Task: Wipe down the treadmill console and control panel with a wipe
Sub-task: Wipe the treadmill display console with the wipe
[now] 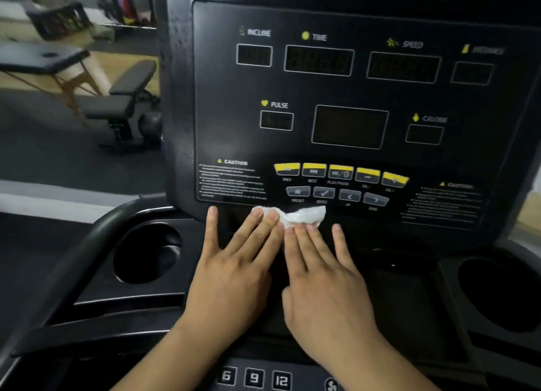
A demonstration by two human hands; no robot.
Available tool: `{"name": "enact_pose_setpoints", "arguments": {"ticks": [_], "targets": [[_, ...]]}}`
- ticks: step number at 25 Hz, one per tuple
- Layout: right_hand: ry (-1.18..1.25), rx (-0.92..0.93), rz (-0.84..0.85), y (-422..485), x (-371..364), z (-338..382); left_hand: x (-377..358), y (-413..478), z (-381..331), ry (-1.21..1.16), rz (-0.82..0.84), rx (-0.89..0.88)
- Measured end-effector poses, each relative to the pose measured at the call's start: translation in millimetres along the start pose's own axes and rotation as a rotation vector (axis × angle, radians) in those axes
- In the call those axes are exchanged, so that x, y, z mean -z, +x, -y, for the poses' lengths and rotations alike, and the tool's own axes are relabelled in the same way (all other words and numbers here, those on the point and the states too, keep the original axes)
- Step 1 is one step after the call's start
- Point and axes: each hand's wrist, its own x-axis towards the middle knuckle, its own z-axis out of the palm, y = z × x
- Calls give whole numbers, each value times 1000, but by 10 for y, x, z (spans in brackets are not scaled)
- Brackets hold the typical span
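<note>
Fingers (265, 228) of the left hand (234, 270) lie spread and flat, the tips of the middle ones pressing the left end of a crumpled white wipe (298, 215), while the outermost finger stretches apart toward the lower left corner of the control panel (336, 97). Beside it the right hand (328, 285) also rests palm down with its fingers extended and slightly fanned; two of its fingertips touch the lower edge of the wipe, and the two hands sit just beside each other, nearly touching. Neither hand pinches the wipe: both hold it down against the dark ledge directly beneath the panel's bottom edge, just below the grey arrow and check buttons (336, 196). Above those runs a row of yellow-topped buttons (341, 172), and higher up are unlit display windows labelled incline, time, speed, pulse and calorie. A round cup holder (146, 253) is sunk into the treadmill console (181, 97) left of the hands, another (497, 294) at the right. Number keys 6, 9 and 12 (254, 378) show between the forearms. A weight bench (123, 97) stands blurred in the background at left.
</note>
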Motion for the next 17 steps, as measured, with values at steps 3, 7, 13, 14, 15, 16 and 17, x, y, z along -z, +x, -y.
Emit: {"name": "enact_pose_setpoints", "arguments": {"ticks": [3, 7, 13, 14, 15, 16, 17], "targets": [[1, 30, 9, 144, -3, 260, 7, -118, 250, 19, -24, 49], [-20, 84, 27, 297, -20, 557, 13, -256, 499, -4, -48, 115], [-83, 143, 87, 581, 30, 921, 107, -321, 842, -6, -14, 190], [-103, 133, 99, 647, 76, 962, 138, -264, 905, -4, -18, 204], [-127, 130, 117, 707, 126, 987, 163, -184, 955, -1, -24, 212], [-153, 132, 134, 753, 175, 1007, 184, -108, 997, -8, -33, 216], [-172, 141, 127, 764, 180, 1017, 191, -52, 1016, -31, -35, 213]]}}
